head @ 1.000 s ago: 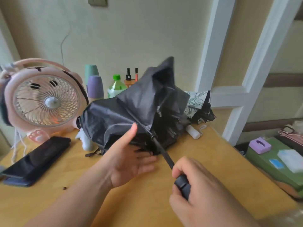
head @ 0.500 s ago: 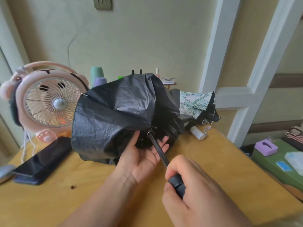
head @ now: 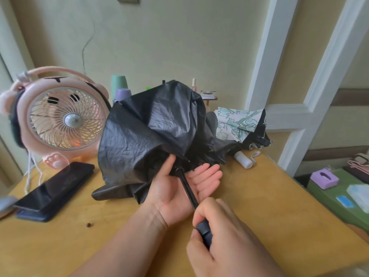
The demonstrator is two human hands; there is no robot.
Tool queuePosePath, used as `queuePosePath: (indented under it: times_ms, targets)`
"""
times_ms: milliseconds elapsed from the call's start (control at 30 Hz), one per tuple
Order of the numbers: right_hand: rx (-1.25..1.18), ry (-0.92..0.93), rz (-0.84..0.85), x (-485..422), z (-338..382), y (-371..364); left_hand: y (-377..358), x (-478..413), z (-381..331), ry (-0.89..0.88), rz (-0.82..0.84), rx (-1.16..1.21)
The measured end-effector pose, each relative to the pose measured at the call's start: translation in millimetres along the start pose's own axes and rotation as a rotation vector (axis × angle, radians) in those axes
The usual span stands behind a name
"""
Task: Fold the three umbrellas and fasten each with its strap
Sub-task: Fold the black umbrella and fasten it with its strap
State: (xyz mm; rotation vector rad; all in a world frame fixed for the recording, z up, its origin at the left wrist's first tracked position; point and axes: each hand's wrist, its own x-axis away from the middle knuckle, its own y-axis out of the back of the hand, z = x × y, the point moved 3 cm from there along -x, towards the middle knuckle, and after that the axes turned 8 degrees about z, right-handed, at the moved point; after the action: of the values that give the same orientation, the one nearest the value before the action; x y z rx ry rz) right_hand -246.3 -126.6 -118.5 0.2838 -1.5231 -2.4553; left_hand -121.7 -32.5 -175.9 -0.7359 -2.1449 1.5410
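The black umbrella (head: 151,126) swallows its own ribs under that crumpled canopy, and it walls off half the patterned umbrella (head: 237,122) at two o'clock. The right hand (head: 229,242) at five o'clock buries most of the handle (head: 203,232) and runs off the bottom edge. A dark speck (head: 88,224) at seven o'clock is too small to tell.

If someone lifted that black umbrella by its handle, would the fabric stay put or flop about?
Probably flop: the black umbrella canopy hangs crumpled and loose. The thin shaft looks rigid, so the right hand likely steers it easily.
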Motion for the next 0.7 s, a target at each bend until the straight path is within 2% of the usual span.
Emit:
queuePosePath:
  times_ms: [233, 367, 467, 533, 600, 700]
  targets:
    - [0.044, -0.007, 0.000, -4.9, 16.2, -14.9, 9.5, -1.7, -1.8, 0.028, 0.045, -0.015]
    - [0.121, 0.066, 0.140, -12.0, 29.5, -19.2, 18.9, -1.9, -10.3, 0.012, 0.014, 0.088]
    - [0.140, 0.153, 0.276, -12.4, 29.8, -12.8, 22.6, 2.6, -15.9, 0.074, 0.041, 0.167]
    - [0.071, 0.122, 0.327, -15.8, 20.8, 5.9, 26.4, 3.3, -18.2, 0.091, 0.031, 0.155]
    - [-0.121, 0.082, 0.228, -35.0, 6.2, 32.0, 32.4, 2.7, -18.7, 0.069, 0.000, 0.122]
    - [-0.242, 0.106, -0.150, -91.3, -27.0, 65.1, 33.1, 4.3, -16.7, 0.085, 0.077, 0.196]
